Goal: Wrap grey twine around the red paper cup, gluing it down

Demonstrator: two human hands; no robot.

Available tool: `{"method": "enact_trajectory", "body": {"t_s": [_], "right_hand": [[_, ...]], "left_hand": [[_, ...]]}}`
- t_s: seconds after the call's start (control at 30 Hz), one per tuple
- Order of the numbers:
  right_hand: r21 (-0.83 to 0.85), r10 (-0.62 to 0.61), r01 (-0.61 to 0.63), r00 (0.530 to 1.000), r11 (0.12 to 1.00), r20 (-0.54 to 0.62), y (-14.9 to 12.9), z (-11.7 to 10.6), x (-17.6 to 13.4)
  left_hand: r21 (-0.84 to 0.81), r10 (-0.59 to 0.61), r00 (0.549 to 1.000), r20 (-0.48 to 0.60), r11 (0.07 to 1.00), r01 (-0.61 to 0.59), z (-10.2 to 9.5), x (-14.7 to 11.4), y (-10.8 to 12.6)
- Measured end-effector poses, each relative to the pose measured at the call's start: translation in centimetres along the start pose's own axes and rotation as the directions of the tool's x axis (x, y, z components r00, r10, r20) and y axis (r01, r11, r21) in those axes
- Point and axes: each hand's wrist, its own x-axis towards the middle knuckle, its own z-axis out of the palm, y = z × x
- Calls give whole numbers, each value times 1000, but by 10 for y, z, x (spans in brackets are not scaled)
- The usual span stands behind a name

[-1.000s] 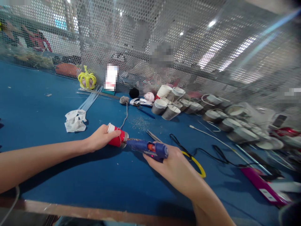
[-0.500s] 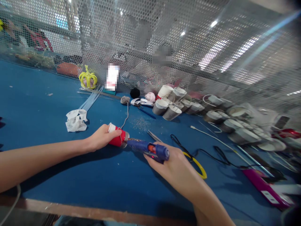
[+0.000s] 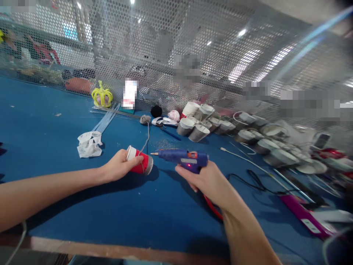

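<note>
My left hand (image 3: 120,163) is closed around a red and white paper cup (image 3: 145,162), which lies tilted with its base toward the right. Grey yarn (image 3: 148,134) is wound on the cup's base end and runs back to a small grey yarn ball (image 3: 145,119). In my right hand (image 3: 206,178) is a blue hot glue gun (image 3: 182,157), its red light lit. The nozzle points left and stands just apart from the cup, above its base end.
Several yarn-wrapped cups (image 3: 199,133) crowd the back right along the perforated metal screen (image 3: 162,44). A purple power strip (image 3: 303,215) with cables lies at right. Crumpled white paper (image 3: 89,144), a yellow crown-shaped piece (image 3: 102,96) and a phone (image 3: 129,94) are at left and back.
The glue gun has moved up and away from the cup's base, its nozzle now clear of it. My right hand has turned, covering the yellow-handled scissors. The left hand keeps its hold.
</note>
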Motion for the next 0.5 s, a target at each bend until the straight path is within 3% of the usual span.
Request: {"method": "enact_trajectory", "body": {"t_s": [0.07, 0.13, 0.23, 0.37, 0.5], "right_hand": [[106, -38, 40, 999, 994, -25, 6, -4, 7], [158, -23, 44, 991, 987, -134, 13, -7, 16], [97, 64, -37, 956, 995, -287, 22, -10, 33], [14, 132, -133, 955, 991, -265, 34, -12, 57], [-3, 183, -188, 958, 982, -222, 51, -9, 80]], "left_hand": [[-12, 35, 999, 4, 999, -35, 0, -2, 2], [-35, 89, 996, 30, 996, -88, -1, -4, 4], [-7, 199, 979, 42, 980, -199, -2, -7, 7], [107, 332, 941, 64, 935, -337, -2, -10, 10], [194, 388, 917, 89, 897, -398, -1, -13, 8]]}}
